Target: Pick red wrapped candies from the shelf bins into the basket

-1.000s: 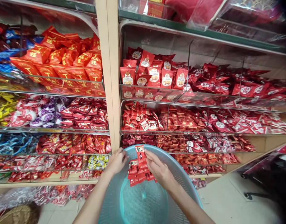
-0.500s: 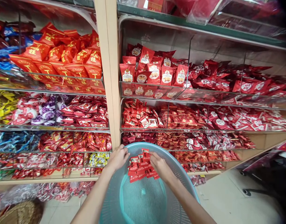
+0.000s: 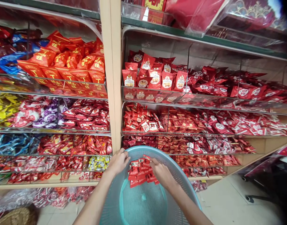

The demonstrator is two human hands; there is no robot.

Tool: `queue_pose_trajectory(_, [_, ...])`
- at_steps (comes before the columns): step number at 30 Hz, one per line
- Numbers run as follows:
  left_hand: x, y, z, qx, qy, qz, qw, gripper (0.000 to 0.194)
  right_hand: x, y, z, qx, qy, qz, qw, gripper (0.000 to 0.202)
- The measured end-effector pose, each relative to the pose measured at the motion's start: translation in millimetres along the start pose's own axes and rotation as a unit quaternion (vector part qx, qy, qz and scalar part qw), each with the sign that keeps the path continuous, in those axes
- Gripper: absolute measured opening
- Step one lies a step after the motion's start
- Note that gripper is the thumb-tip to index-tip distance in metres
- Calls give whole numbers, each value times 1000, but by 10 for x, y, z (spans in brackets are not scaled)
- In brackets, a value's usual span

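1. Apparently, the step in hand is arranging red character-printed sachets [image 3: 138, 172] in overlapping rows inside the teal perforated basket [image 3: 143, 212].
2. By my judgement, the next move calls for a light right grip [image 3: 162, 172], so that the top sachet settles without disturbing its neighbours.
3. The right grip is narrow, fingers bent together at the edge of the upper-right sachet; whether they pinch it or only touch it, I cannot tell.
4. The left grip [image 3: 118, 161] curls over the basket's rim and seems to hold it steady.
5. The sachets lie just left of the right grip, between both grips, against the basket's far wall; bare basket floor shows nearer the wearer.
6. Beyond both grips stand candy-filled shelves, with yellow-wrapped candies [image 3: 98, 163] left of the left grip.
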State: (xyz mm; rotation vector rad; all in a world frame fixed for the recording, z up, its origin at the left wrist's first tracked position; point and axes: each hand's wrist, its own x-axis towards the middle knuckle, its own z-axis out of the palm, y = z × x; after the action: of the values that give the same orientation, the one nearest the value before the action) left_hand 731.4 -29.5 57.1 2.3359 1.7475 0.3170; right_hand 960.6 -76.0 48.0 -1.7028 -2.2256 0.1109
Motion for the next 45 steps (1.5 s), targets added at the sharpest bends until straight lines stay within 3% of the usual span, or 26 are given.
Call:
queue_pose_trajectory(3, [5, -7, 14, -4, -3, -3, 1000, 30, 123, -111, -193, -31, -18, -70, 997, 34])
queue_pose_trajectory(8, [22, -42, 58, -5, -1, -5, 1000, 31, 561, -441, -707, 43, 100, -120, 987, 30])
queue_pose_trajectory(11, [18, -64, 74, -10, 3, 2, 1000, 32, 956, -704, -923, 41, 136, -102, 985, 25])
queue_pose_trajectory(17, [11, -118, 106, -13, 15, 17, 1000, 30, 1699, -1052, -849, -14, 116, -31, 993, 31])
queue_pose_trajectory(21, [18, -134, 112, -12, 17, 21, 1000, 30, 1903, -1027, -737, 21, 103, -19, 994, 35])
queue_pose_trajectory(24, [17, -126, 103, -13, 15, 17, 1000, 29, 1950, -929, -728, 122, 114, -3, 986, 33])
queue_pose_trajectory(26, [15, -119, 97, -16, 12, 14, 1000, 29, 1936, -874, -757, 236, 121, 3, 964, 29])
queue_pose_trajectory(28, [14, -116, 94, -18, 10, 13, 1000, 29, 1856, -852, -811, 396, 131, 1, 909, 26])
queue_pose_trajectory(30, [13, -115, 96, -18, 14, 16, 1000, 29, 1691, -861, -878, 571, 114, 4, 813, 26])
queue_pose_trajectory(33, [11, -116, 105, -15, 23, 19, 999, 30, 1309, -885, -949, 758, 12, 38, 651, 24])
queue_pose_trajectory(36, [11, -116, 113, -15, 26, 19, 999, 30, 880, -855, -900, 823, -86, 88, 554, 22])
queue_pose_trajectory(38, [12, -116, 117, -15, 25, 16, 999, 31, 621, -800, -778, 829, -113, 131, 532, 25])
queue_pose_trajectory(40, [14, -116, 121, -16, 25, 18, 999, 31, 404, -733, -604, 817, -126, 178, 534, 28])
queue_pose_trajectory(42, [16, -117, 125, -19, 29, 26, 999, 31, 236, -668, -411, 792, -141, 208, 557, 29])
queue_pose_trajectory(45, [19, -116, 130, -16, 40, 39, 998, 31, 88, -591, -171, 762, -149, 192, 601, 31])
